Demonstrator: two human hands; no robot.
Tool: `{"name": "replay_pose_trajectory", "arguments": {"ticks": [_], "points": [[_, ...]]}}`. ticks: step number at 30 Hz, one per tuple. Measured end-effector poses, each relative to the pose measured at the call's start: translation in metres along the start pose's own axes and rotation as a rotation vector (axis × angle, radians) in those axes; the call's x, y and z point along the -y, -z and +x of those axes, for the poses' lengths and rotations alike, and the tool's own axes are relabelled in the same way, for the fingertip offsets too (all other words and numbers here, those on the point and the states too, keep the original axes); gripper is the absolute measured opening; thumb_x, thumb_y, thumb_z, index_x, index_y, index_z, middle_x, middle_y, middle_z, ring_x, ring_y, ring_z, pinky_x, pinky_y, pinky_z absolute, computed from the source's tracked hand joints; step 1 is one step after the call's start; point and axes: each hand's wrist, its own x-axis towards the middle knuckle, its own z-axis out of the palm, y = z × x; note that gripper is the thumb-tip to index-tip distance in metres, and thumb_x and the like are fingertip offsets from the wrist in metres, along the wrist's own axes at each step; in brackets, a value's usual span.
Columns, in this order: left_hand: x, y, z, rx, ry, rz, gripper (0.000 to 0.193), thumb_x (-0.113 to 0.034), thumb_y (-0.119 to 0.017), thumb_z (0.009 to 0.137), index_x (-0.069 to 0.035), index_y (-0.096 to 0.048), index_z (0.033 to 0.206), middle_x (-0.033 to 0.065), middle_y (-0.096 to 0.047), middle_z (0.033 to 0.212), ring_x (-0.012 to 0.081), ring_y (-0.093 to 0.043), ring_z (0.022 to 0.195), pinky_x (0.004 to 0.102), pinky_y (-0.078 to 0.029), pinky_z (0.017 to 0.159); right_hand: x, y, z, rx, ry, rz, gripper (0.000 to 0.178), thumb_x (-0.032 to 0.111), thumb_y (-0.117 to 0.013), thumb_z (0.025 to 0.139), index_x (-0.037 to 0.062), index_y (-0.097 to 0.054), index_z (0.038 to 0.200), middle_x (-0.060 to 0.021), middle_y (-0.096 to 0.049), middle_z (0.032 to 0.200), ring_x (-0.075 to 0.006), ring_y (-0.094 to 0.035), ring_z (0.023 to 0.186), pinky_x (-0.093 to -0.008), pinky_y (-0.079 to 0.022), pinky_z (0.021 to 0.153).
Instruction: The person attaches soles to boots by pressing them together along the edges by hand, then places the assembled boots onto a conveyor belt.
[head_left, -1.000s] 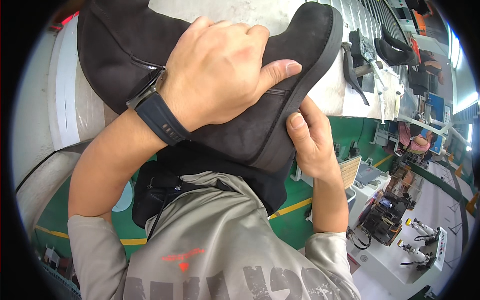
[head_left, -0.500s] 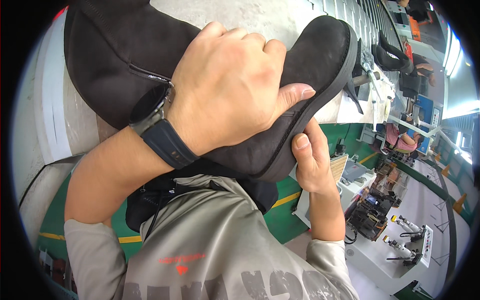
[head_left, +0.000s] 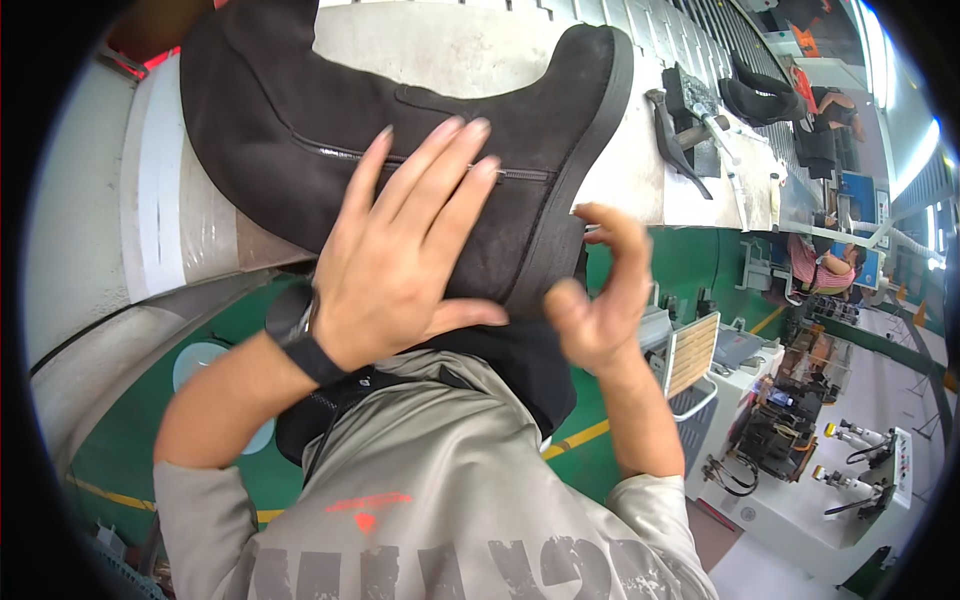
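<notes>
A dark boot (head_left: 255, 130) lies on its side across the table's near edge, its sole (head_left: 567, 165) facing right. A zipper (head_left: 525, 174) runs along the boot's upper side. My left hand (head_left: 395, 245) rests on the boot with fingers straight and spread, the fingertips over the zipper, so part of it is hidden. Beside the heel is my right hand (head_left: 610, 290), thumb and fingers apart and nothing between them. It is slightly blurred, and I cannot tell whether it touches the sole.
A hammer (head_left: 703, 132) and a curved black-handled tool (head_left: 670, 150) lie on the table right of the boot. Farther off sits a black shoe-like piece (head_left: 760, 98) by the rollers. A wooden-slatted rack (head_left: 690, 355) and machines (head_left: 850, 470) stand at right. Another person (head_left: 820, 270) sits in the background.
My left hand has gone from a closed grip over the boot's ankle to lying flat with fingers spread. My right hand has loosened from the heel. The boot has shifted left, uncovering the zipper.
</notes>
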Motion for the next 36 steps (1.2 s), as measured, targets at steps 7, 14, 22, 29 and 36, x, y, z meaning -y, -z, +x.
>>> {"name": "replay_pose_trajectory", "arguments": {"ticks": [7, 14, 22, 29, 36], "points": [[0.009, 0.022, 0.007, -0.182, -0.153, 0.183, 0.081, -0.007, -0.087, 0.065, -0.003, -0.064, 0.143, 0.0209, -0.063, 0.149, 0.0378, -0.062, 0.138, 0.0507, -0.051, 0.112, 0.037, 0.013, 0.030, 0.049, 0.057, 0.026, 0.107, 0.031, -0.099, 0.066, -0.0046, -0.051, 0.154, -0.0217, -0.058, 0.128, -0.0319, -0.064, 0.106, -0.0394, -0.057, 0.084], [-0.016, 0.143, 0.090, 0.038, -0.122, -0.124, 0.051, -0.035, -0.079, 0.098, 0.006, -0.069, 0.128, 0.0140, -0.077, 0.107, 0.0228, -0.074, 0.102, 0.0347, -0.057, 0.093, 0.092, 0.099, 0.108, 0.086, -0.097, -0.009, 0.068, 0.053, -0.045, 0.111, -0.0085, -0.071, 0.122, -0.0146, -0.075, 0.107, -0.0189, -0.071, 0.095, -0.0333, -0.055, 0.084], [0.050, 0.053, 0.152, 0.189, 0.053, 0.248, 0.050, -0.043, -0.057, 0.110, 0.002, -0.072, 0.096, 0.0254, -0.071, 0.085, 0.0443, -0.070, 0.085, 0.0504, -0.055, 0.078, -0.009, -0.004, 0.128, -0.115, -0.547, 0.549, 0.046, 0.036, -0.054, 0.114, -0.0053, -0.072, 0.118, -0.0106, -0.075, 0.114, -0.0165, -0.066, 0.107, -0.0325, -0.050, 0.099], [0.051, 0.015, 0.138, 0.041, 0.295, 0.159, 0.063, -0.053, -0.052, 0.111, 0.000, -0.067, 0.079, 0.0213, -0.071, 0.081, 0.0452, -0.068, 0.078, 0.0531, -0.053, 0.072, -0.028, -0.030, 0.155, 0.011, -0.802, 0.861, 0.040, 0.032, -0.055, 0.113, -0.0021, -0.068, 0.129, -0.0098, -0.073, 0.109, -0.0143, -0.067, 0.097, -0.0285, -0.054, 0.089], [0.063, 0.011, 0.132, 0.043, 0.328, 0.031, 0.063, -0.053, -0.055, 0.109, 0.001, -0.070, 0.082, 0.0224, -0.068, 0.076, 0.0447, -0.067, 0.074, 0.0514, -0.052, 0.069, -0.030, -0.034, 0.155, 0.022, -0.855, 0.939, 0.034, 0.026, -0.054, 0.114, -0.0026, -0.068, 0.125, -0.0067, -0.071, 0.101, -0.0101, -0.066, 0.087, -0.0250, -0.054, 0.077]]}}
